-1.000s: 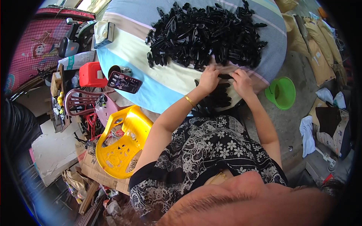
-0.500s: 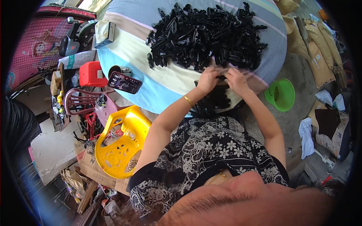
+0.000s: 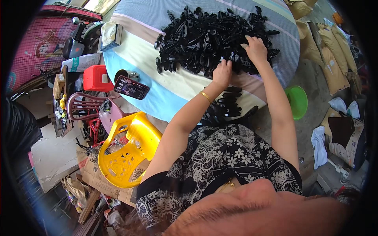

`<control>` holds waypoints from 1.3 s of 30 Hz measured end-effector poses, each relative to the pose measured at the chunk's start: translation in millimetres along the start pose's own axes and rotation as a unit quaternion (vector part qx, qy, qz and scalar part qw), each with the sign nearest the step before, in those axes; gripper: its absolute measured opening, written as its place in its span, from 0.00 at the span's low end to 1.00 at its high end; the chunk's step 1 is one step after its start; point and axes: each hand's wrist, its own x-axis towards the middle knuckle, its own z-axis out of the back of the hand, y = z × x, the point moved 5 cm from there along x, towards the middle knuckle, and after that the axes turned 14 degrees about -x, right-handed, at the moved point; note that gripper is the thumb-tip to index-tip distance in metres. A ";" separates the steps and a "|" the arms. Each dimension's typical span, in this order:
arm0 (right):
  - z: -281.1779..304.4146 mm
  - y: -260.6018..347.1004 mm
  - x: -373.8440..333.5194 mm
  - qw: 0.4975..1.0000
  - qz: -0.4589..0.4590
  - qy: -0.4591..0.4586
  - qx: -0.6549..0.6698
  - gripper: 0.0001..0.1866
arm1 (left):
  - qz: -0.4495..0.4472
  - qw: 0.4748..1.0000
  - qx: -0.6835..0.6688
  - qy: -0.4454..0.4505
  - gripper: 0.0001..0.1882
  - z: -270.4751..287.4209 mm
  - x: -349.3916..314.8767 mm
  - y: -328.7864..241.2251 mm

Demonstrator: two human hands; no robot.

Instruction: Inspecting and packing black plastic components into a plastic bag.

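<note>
A big heap of slim black plastic pieces (image 3: pixel 204 37) lies on the cloth-covered round table (image 3: pixel 138 59). My left hand (image 3: pixel 223 74), a gold bangle on its wrist, is closed at the heap's near edge; what its fingers hold is hidden among the black parts. Over the right side of the heap, my right hand (image 3: pixel 256 50) reaches with thumb and fingers apart, touching or just above the pieces. Closer to my body, more black pieces (image 3: pixel 228 103) lie side by side in rows at the table's near edge, partly behind my left forearm.
A phone (image 3: pixel 132 87) leans against a metal mug (image 3: pixel 134 74) on the table's left, with a tissue box (image 3: pixel 112 37) beyond. Yellow chair (image 3: pixel 128 151) and red stool (image 3: pixel 96 78) stand left. A green bucket (image 3: pixel 297 103) and brown sacks (image 3: pixel 332 59) are at right.
Both hands were together above the near rows. They have parted and moved away from my body to the heap, the right one farther out.
</note>
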 end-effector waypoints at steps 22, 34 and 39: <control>-1.0 26.3 -143.2 0.972 0.102 0.121 0.174 0.10 | 0.166 0.948 -0.255 0.097 0.23 7.7 -53.6 5.5; 1.5 19.0 -155.4 0.961 -0.019 0.115 0.249 0.13 | -0.100 0.985 -0.100 0.095 0.17 32.1 -32.7 -13.2; 14.5 23.4 -153.1 0.984 0.095 0.040 0.146 0.13 | -0.054 0.985 -0.127 0.100 0.16 17.2 -46.8 -4.1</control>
